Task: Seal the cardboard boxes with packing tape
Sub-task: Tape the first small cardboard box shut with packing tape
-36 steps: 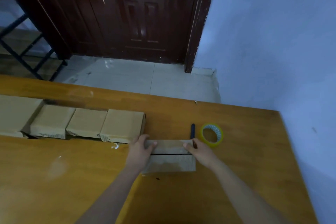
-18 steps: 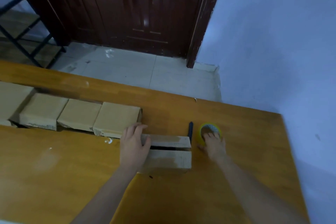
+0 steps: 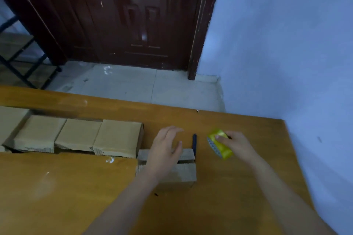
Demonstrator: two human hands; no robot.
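While the flaps lay unsealed: the small cardboard box (image 3: 177, 170) sat on the tabletop (image 3: 238, 187), just in front of the person, with a dark gap running left to right between its two top flaps.
Left hand (image 3: 164, 150): rested over the left part of the box top, fingers straight and loose, gripping nothing; fingertips reached past the far flap.
Right hand (image 3: 236, 144): gripped the yellow tape roll (image 3: 219, 146), fingers curled round it, roll lifted and tilted off the tabletop.
Key relation: tape roll lay to the right of the box and a little beyond it, near but apart; the seam's long axis ran left-right, so the tape would likely have to travel leftward along it. Right hand was the nearer to the roll, left the nearer to the box.
Between them: a dark pen-like tool (image 3: 194, 142), lying front to back, just beside the box's right far corner.
Other boxes: a row of cardboard boxes (image 3: 78, 134) to the left, cut off at the frame edge.
Hard to tell: whether a free tape end was peeled; how much of the seam the left hand hid; motion blur on the roll.
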